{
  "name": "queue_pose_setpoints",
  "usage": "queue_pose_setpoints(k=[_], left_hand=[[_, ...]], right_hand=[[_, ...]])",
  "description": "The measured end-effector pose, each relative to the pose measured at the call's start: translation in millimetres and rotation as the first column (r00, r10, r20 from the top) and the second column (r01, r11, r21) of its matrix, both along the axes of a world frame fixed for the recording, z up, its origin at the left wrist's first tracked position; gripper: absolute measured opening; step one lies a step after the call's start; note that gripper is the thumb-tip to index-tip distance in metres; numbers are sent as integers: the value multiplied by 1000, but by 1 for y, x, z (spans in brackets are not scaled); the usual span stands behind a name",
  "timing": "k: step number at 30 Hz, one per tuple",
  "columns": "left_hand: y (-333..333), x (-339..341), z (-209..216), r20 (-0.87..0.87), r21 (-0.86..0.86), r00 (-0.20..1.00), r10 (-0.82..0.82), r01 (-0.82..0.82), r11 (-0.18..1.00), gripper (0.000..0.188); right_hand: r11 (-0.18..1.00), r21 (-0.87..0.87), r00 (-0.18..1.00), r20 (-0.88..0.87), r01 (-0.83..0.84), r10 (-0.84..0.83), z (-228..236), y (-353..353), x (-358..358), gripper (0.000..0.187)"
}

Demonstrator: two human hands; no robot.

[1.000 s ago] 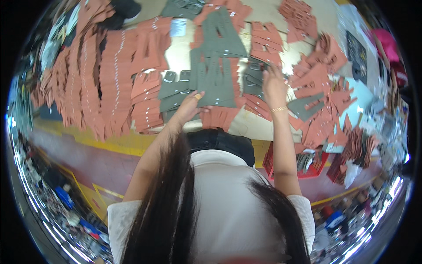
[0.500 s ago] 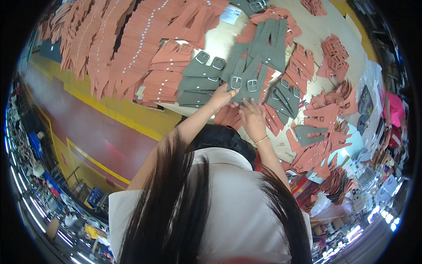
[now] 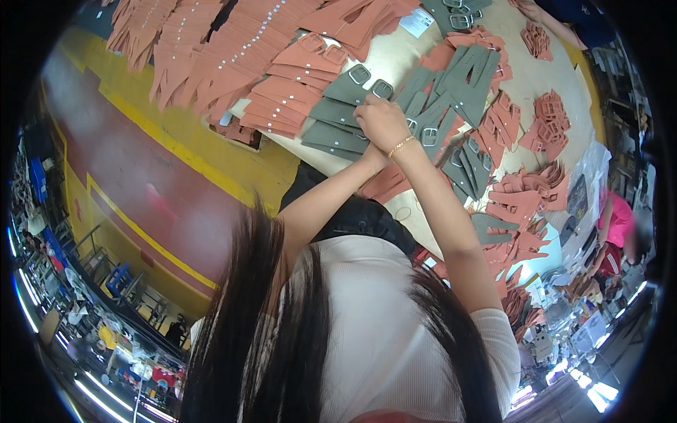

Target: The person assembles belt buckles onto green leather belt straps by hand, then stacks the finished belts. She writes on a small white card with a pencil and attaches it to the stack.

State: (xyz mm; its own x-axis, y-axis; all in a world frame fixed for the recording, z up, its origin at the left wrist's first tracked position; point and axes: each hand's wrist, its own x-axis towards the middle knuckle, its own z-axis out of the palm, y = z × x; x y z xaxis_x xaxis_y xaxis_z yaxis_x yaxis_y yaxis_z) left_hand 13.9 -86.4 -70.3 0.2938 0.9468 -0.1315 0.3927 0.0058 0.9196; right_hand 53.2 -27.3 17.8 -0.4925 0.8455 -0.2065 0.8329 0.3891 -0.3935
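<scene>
My right hand (image 3: 383,124) reaches across to the left, a thin bracelet at its wrist. Its fingers are bent down at the edge of a stack of dark green strap pieces (image 3: 334,116) with silver buckles; whatever they grip is hidden under the hand. Below the crossing right wrist lies my left hand (image 3: 377,156), its fingers covered from sight. Just right of both hands is another dark green piece with two buckles (image 3: 429,136), lying slanted over orange-brown pieces. Further green straps (image 3: 469,77) rest on the heap behind it.
Long overlapping rows of orange-brown pieces (image 3: 233,63) fill the table's far left. Buckled orange-brown bundles (image 3: 550,120) lie to the right, near a sheet of clear plastic (image 3: 592,169). Another person's arm (image 3: 553,25) reaches in at the far right. A yellow-edged floor (image 3: 162,162) borders the table.
My right hand has swung left across my left hand to the green stack. The buckled green piece is turned and sits nearer me. The whole view has shifted, and another person's arm appears far right.
</scene>
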Motion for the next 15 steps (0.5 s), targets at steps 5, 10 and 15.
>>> queue_pose_setpoints(k=[5,10,15], left_hand=[[-3,5,-6,-92,-95,996,11,-19,995,32],[-6,10,-7,-133,-139,991,28,-47,989,29],[-5,9,1,-163,-228,987,15,-52,972,28]], right_hand=[[987,-116,973,193,-107,128,-12,-7,-13,17],[977,-146,936,294,-156,194,-1,-21,-25,14],[871,-274,799,354,-409,486,-9,-22,-45,15]])
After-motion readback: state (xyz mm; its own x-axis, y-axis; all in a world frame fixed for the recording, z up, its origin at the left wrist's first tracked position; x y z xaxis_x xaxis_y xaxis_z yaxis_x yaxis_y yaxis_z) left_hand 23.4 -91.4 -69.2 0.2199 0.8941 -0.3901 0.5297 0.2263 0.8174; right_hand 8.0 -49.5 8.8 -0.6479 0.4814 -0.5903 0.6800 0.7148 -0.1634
